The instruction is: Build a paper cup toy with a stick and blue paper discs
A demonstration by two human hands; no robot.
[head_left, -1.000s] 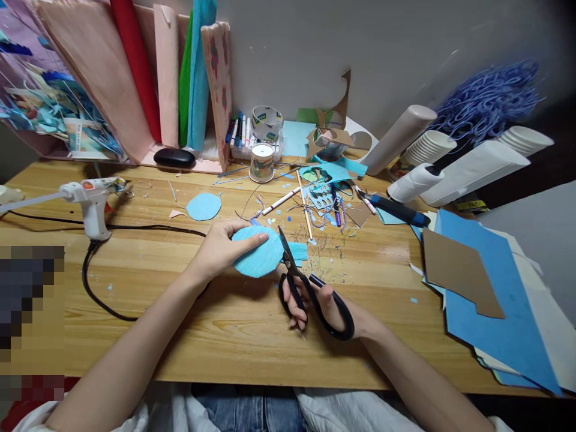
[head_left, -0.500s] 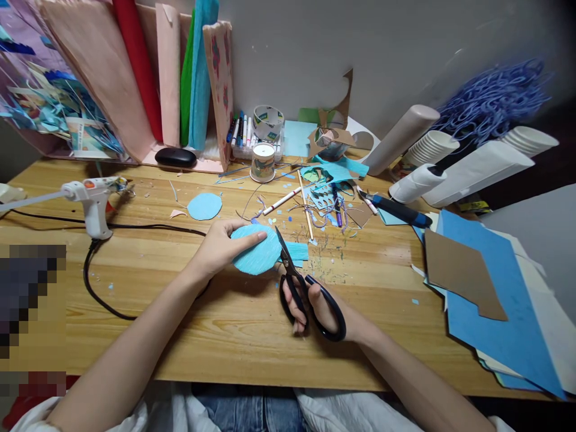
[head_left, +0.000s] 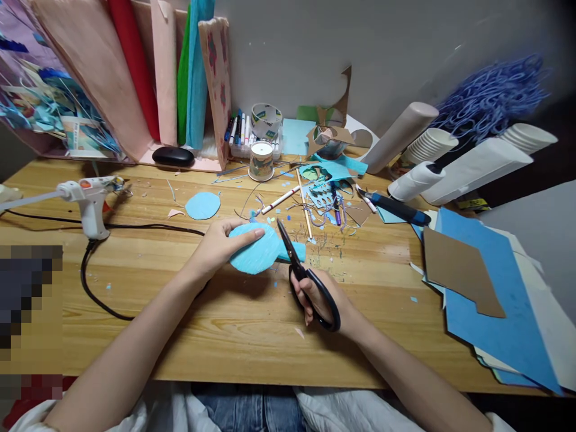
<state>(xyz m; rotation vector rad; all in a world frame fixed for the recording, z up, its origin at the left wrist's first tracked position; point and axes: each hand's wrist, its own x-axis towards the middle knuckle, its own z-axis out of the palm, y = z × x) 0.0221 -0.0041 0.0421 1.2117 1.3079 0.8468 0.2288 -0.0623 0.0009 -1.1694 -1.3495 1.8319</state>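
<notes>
My left hand pinches a light-blue round paper disc by its left side, thumb on top and the other fingers mostly hidden beneath. In my right hand are black-handled scissors. Their blades look closed and point up and away, close by the disc's right edge. Behind the blades lies a folded strip of turquoise crepe paper on the table. Another light-blue disc rests flat beyond my left hand.
A white hot glue gun with a black cable stands at the left. Paper scraps, sticks and a purple pen litter the middle back. Stacked blue and brown sheets lie at the right. A paper cup stands near the wall.
The scissors' handles and blades have come together, and my right hand has closed with them. A small pale scrap now shows on the table below the scissors. My left hand keeps its hold.
</notes>
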